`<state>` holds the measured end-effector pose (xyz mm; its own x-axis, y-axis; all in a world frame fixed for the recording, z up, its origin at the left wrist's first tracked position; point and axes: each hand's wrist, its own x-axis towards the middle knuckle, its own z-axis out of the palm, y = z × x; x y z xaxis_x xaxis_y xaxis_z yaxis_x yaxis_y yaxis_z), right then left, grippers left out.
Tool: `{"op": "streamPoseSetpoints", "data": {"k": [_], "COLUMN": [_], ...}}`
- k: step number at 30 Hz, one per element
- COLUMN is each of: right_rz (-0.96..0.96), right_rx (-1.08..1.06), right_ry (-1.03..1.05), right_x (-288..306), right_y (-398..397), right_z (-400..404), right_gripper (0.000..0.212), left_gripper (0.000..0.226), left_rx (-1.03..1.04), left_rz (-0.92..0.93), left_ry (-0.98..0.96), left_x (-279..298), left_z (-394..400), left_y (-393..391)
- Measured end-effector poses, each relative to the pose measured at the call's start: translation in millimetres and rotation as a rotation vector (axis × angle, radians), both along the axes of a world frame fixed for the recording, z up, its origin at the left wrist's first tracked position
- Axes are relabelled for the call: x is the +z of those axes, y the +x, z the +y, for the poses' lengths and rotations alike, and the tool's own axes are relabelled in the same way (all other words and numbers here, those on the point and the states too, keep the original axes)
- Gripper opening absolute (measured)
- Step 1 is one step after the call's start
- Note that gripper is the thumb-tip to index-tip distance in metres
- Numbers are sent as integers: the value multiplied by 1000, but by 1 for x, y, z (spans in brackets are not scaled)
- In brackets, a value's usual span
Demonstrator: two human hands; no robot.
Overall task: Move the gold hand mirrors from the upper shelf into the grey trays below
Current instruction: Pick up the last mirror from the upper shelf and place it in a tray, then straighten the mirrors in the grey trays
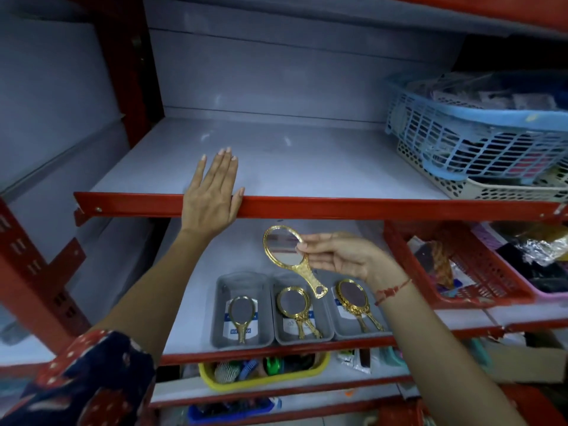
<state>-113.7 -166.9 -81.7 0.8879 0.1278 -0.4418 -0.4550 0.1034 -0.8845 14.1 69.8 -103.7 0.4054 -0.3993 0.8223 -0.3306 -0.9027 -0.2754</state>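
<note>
Below the upper shelf's red lip, my right hand held one gold hand mirror by the rim of its oval head, fingertips pinching the edge, handle hanging down and tilted toward the trays. It hovered above the middle grey tray, not yet touching anything.

Three grey trays sat side by side on the lower shelf. Left tray: one mirror, lying flat. Middle tray: what looked like two, handles splayed. Right tray: dark-faced mirrors, count unclear, partly hidden by my wrist.

My left hand lay flat and open on the upper shelf, palm down, holding nothing. That shelf showed no mirrors on its bare stretch; a blue basket stacked on a cream basket filled its right end.

Risks as I judged them: the pinch was on a thin, smooth rim with the handle's weight pulling below, so the mirror could pivot or slip out and drop onto the glass already in the middle tray, chipping either one. The hanging handle could catch a tray wall on the way down and tip it. Laying it in the middle tray would mean stacking on two; the left tray had more room. A red basket sat near my right forearm and could snag it.
</note>
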Motion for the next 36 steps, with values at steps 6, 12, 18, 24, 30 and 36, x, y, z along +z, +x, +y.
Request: {"op": "streamPoseSetpoints", "data": {"k": [6,12,18,24,30,36], "right_rz": [193,297,436,460,408,372], "right_rx": [-55,-139,-108,-234,-200,-105], "right_ry": [31,-6,4,-8,-196,-237], "right_x": [-68,-130,-181,-209,-226,-206], "right_y": [18,37,46,53,62,57], "right_z": [15,56,95,113,119,109], "right_gripper": [19,38,18,17,32,17], "left_gripper": [55,54,54,56,53,59], "left_rx": [1,-41,-79,-82,-89,-319], "left_rz": [-17,-102,-158,-113,-48,268], "left_ry": [-3,-6,3,20,-5,-36], "left_x": [-1,-4,-7,-5,-1,-101], "left_z": [0,1,2,3,2,7], "left_y": [1,8,11,10,1,-50]}}
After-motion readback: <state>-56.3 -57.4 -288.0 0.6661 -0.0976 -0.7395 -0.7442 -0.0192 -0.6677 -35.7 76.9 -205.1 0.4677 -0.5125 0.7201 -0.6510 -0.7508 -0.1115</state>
